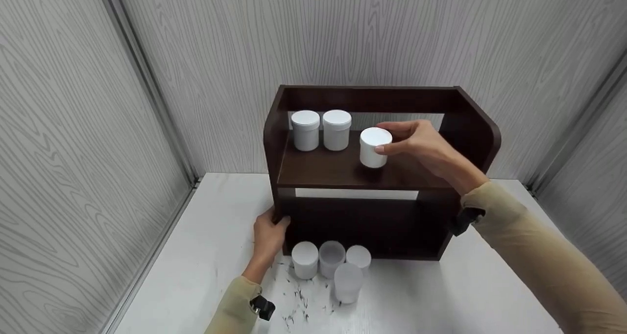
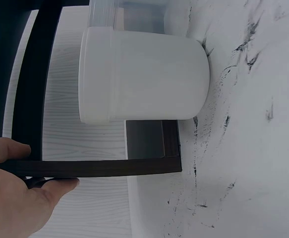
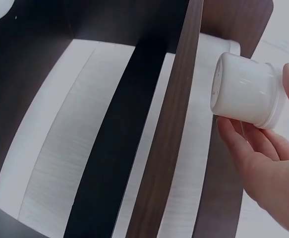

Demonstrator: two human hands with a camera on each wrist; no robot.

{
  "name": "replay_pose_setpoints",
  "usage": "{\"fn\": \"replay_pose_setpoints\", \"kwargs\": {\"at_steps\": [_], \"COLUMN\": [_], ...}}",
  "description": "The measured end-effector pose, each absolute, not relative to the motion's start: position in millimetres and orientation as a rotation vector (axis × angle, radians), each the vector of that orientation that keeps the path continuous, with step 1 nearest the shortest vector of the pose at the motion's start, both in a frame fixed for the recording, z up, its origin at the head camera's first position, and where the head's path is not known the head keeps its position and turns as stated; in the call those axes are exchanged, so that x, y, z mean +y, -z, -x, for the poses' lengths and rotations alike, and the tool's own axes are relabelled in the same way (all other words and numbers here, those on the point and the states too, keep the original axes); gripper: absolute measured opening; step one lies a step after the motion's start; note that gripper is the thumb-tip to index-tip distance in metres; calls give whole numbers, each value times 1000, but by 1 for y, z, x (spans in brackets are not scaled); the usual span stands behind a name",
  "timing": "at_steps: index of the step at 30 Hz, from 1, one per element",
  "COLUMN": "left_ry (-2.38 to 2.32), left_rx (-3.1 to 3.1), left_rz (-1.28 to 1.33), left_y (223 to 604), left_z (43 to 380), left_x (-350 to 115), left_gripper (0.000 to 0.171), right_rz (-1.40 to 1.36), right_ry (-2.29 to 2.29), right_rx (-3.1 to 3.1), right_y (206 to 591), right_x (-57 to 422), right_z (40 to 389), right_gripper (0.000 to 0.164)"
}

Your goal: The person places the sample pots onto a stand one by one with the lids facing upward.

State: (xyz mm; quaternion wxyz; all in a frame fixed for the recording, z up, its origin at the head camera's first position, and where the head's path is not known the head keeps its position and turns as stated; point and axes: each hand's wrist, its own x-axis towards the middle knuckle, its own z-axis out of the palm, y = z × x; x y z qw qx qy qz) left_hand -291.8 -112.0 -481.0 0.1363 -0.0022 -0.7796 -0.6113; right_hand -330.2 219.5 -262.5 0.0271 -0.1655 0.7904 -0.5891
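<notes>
My right hand [image 1: 425, 145] pinches a white lidded jar [image 1: 372, 154] between thumb and fingers, over the upper shelf of a dark brown wooden rack [image 1: 323, 171]. In the right wrist view the jar [image 3: 246, 89] shows its underside, tipped toward the camera. Two similar jars, a left one [image 1: 305, 134] and a right one [image 1: 336, 134], stand upright on that shelf to the left. Down low, my left hand [image 1: 268, 238] grips the rack's left side panel [image 2: 104, 168], thumb on one face and fingers on the other. A white lidded jar [image 2: 149, 74] stands close by it.
Before the rack, on the white table [image 1: 196, 280], the lidded jar stands with several translucent containers, among them a front one [image 1: 348, 282] and an open-looking one [image 1: 332, 259]. Dark marks streak the tabletop. Grey wood-grain walls [image 1: 220, 55] enclose the back and sides.
</notes>
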Motion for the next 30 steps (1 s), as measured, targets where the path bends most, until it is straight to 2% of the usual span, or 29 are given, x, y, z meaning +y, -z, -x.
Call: {"fn": "replay_pose_setpoints", "kwargs": {"at_steps": [9, 21, 30], "left_ry": [1775, 1798, 1799], "left_rx": [-2250, -2251, -2232], "left_rz": [2, 23, -3], "left_y": [481, 480, 481], "left_z": [292, 290, 289], "left_x": [-112, -110, -111], "left_gripper": [50, 51, 48], "right_rz": [462, 426, 416], "right_ry": [1874, 1726, 1717], "right_rx": [2460, 2515, 2494], "right_y": [264, 255, 253], "right_x": [225, 222, 214], "right_z": [354, 373, 386], "right_gripper": [60, 70, 69]}}
